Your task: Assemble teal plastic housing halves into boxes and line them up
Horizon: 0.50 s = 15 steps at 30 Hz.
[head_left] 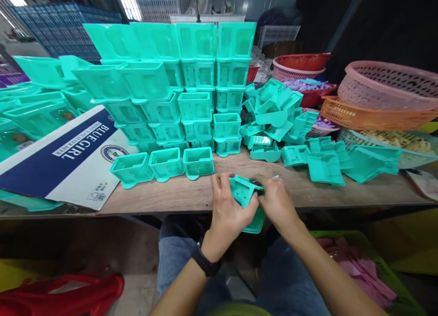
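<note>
1. Stacks of teal plastic boxes (191, 78) fill the far middle of the bench (164, 195), with a row of three single boxes (166, 164) in front of them, nearer the front edge.
2. Loose teal parts (273, 115) lie heaped right of the stacks, and more of them (325, 165) are spread toward the right end.
3. Red, pink and orange baskets (376, 97) crowd the far right corner; a flattened carton (65, 156) printed "BLUE GIRL" lies over the left part of the bench.
4. The teal plastic part (244, 195) sits at the front edge, about the middle, partly hanging past it over the lap. Its long axis runs roughly from far to near, tilted a little; fingers hide much of it.
5. The left hand (227, 211), a dark watch at its wrist, is curled around the part's left side, thumb pressing on top.
6. The right hand (277, 202) is closed on the part's right side, fingers pinching its upper edge.
</note>
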{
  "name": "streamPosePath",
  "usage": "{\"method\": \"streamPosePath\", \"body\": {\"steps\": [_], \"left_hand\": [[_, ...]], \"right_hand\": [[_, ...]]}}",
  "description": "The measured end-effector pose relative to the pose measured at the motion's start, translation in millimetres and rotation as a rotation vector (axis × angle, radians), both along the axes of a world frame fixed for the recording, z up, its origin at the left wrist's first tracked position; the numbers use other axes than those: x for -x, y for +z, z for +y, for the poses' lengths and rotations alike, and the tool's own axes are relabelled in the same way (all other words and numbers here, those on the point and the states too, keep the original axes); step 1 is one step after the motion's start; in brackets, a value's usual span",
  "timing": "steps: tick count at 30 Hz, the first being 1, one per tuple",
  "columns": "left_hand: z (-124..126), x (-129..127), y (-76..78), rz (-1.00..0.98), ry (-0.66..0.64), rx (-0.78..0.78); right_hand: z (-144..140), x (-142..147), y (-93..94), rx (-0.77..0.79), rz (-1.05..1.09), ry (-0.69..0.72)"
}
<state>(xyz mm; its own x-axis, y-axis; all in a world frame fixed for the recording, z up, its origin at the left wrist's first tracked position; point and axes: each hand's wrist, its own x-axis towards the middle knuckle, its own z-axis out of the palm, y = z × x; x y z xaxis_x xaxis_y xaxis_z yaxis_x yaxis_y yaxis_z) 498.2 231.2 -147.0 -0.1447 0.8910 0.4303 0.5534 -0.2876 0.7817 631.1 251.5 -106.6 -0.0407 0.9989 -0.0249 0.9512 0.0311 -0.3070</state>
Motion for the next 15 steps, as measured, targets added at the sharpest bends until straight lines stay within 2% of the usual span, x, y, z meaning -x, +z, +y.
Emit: {"method": "streamPosePath", "body": {"steps": [5,10,11,15], "left_hand": [[18,15,-2.9,-0.177,-0.154,0.403],[33,28,-13.4,-0.352,-0.175,0.495],[35,30,-15.6,-0.366,-0.184,0.509],[38,33,-19.1,-0.393,-0.213,0.546]], "right_hand": [[2,5,-0.1,0.010,-0.020,0.049],[-24,-12,16.4,-0.231,-0.108,0.282],[-30,-14,19.0,-0.216,-0.157,0.340],[-37,-7,23.9,0.041,-0.432,0.565]]}}
